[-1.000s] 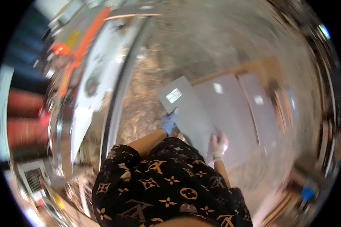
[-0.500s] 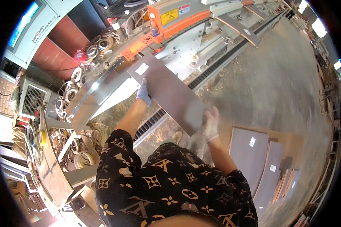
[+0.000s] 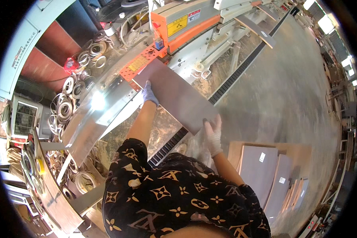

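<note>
A dark brown rectangular board (image 3: 178, 93) is between my two gloved hands, slanting from upper left to lower right. My left hand (image 3: 149, 94) grips its left long edge, thumb on the top face. My right hand (image 3: 212, 137) holds the near right end, its fingers partly spread at the edge and some hidden. The board's far end lies at the orange perforated plate (image 3: 137, 66) of a long machine (image 3: 178, 27); whether it rests on the plate, I cannot tell.
Edge-banding rolls (image 3: 65, 107) lie heaped at left, beside a glossy sheet (image 3: 87, 119). A black ribbed conveyor track (image 3: 242, 69) runs past my feet. Stacked brown boards (image 3: 258, 162) lie on the floor at right. Another board (image 3: 254, 29) rests farther along the machine.
The board has moved closer to the machine's orange plate, its far end now against or over it. The white label at that end no longer shows. My right hand has shifted slightly left.
</note>
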`<state>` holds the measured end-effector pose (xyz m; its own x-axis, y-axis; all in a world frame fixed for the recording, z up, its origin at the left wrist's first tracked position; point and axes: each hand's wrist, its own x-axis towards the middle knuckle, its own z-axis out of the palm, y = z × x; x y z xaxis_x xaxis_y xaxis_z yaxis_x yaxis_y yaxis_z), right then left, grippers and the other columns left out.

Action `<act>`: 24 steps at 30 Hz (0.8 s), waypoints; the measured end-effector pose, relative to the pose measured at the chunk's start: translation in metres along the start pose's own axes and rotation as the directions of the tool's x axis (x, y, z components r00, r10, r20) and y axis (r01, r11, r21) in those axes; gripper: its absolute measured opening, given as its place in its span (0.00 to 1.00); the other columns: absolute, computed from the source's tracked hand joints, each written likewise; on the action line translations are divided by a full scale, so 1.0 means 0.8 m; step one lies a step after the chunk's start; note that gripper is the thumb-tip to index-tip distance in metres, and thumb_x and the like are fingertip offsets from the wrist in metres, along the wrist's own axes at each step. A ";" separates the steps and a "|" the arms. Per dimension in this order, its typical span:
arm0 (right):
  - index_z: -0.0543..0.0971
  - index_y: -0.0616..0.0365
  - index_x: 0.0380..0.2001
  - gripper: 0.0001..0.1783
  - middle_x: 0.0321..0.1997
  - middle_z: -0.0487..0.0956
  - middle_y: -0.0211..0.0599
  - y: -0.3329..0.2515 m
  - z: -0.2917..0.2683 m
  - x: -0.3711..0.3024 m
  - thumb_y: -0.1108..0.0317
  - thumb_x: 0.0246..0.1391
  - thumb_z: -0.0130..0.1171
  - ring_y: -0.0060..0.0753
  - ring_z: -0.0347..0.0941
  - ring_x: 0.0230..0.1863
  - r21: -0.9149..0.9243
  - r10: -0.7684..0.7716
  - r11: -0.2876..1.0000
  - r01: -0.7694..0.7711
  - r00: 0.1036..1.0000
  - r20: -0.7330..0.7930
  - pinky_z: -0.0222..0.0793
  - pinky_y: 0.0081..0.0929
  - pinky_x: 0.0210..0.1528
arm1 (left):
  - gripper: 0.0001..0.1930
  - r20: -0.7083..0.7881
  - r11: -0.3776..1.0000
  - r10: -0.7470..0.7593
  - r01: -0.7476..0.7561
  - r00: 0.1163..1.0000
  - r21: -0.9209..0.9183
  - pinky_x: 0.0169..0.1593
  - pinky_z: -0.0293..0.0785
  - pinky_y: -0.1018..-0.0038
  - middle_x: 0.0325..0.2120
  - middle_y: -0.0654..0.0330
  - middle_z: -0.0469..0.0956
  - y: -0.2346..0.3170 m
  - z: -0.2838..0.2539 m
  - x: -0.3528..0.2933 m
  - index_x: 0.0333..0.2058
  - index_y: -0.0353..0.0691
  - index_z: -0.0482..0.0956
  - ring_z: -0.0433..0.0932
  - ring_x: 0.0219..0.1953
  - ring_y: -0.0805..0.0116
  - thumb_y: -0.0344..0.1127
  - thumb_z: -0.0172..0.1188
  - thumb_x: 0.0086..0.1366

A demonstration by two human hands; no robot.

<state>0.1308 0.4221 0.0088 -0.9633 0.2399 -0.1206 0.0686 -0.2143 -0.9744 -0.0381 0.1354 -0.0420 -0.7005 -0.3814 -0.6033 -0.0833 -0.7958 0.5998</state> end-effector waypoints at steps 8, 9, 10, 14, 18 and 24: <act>0.49 0.60 0.62 0.37 0.60 0.60 0.47 -0.010 -0.136 -0.079 0.68 0.53 0.53 0.39 0.64 0.55 -0.247 0.165 0.935 -0.253 0.930 -0.329 0.63 0.30 0.54 | 0.27 0.265 0.996 -0.041 0.018 0.963 0.090 0.58 0.61 0.65 0.50 0.57 0.70 -0.059 0.085 0.090 0.56 0.42 0.63 0.68 0.52 0.60 0.51 0.46 0.63; 0.49 0.60 0.62 0.37 0.61 0.60 0.49 -0.009 -0.157 -0.096 0.65 0.54 0.53 0.41 0.64 0.55 -0.296 0.176 0.903 -0.311 0.897 -0.406 0.64 0.32 0.54 | 0.27 0.348 0.991 -0.074 0.031 0.935 0.128 0.58 0.61 0.65 0.51 0.58 0.69 -0.064 0.109 0.103 0.56 0.42 0.63 0.68 0.52 0.60 0.52 0.45 0.63; 0.49 0.60 0.62 0.38 0.63 0.55 0.52 -0.035 -0.164 -0.114 0.58 0.55 0.52 0.44 0.63 0.56 -0.429 0.078 0.864 -0.262 0.913 -0.401 0.63 0.37 0.57 | 0.27 0.393 0.982 -0.125 0.056 0.911 0.182 0.57 0.61 0.65 0.51 0.58 0.69 -0.062 0.118 0.111 0.56 0.43 0.63 0.67 0.53 0.61 0.52 0.44 0.63; 0.56 0.54 0.61 0.38 0.62 0.58 0.53 -0.005 -0.257 -0.179 0.55 0.49 0.56 0.48 0.62 0.57 -0.456 0.047 0.728 -0.513 0.700 -0.713 0.61 0.37 0.58 | 0.27 0.492 0.907 -0.276 0.054 0.826 0.418 0.56 0.63 0.65 0.54 0.61 0.67 -0.037 0.170 0.110 0.55 0.46 0.65 0.66 0.55 0.62 0.54 0.40 0.63; 0.60 0.46 0.58 0.41 0.60 0.59 0.52 0.052 -0.394 -0.309 0.51 0.40 0.63 0.52 0.60 0.58 -0.365 -0.103 0.390 -0.845 0.354 -0.930 0.60 0.41 0.57 | 0.28 0.267 0.897 -0.148 0.016 0.952 0.442 0.45 0.72 0.62 0.53 0.59 0.67 -0.042 0.184 0.014 0.51 0.46 0.69 0.71 0.44 0.61 0.58 0.45 0.60; 0.57 0.48 0.60 0.48 0.61 0.59 0.47 -0.027 -0.539 -0.410 0.47 0.35 0.65 0.48 0.56 0.61 -0.153 -0.199 0.080 -0.985 0.135 -0.971 0.60 0.38 0.57 | 0.23 0.662 0.746 0.344 -0.622 0.665 0.237 0.53 0.65 0.70 0.52 0.54 0.64 -0.133 0.091 -0.169 0.55 0.41 0.59 0.64 0.53 0.62 0.41 0.48 0.64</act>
<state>0.5571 0.7562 -0.0128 0.1085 0.9941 -0.0071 0.9940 -0.1084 0.0116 0.0142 0.3056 0.0143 -0.9643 -0.2160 0.1533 0.2055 -0.2448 0.9476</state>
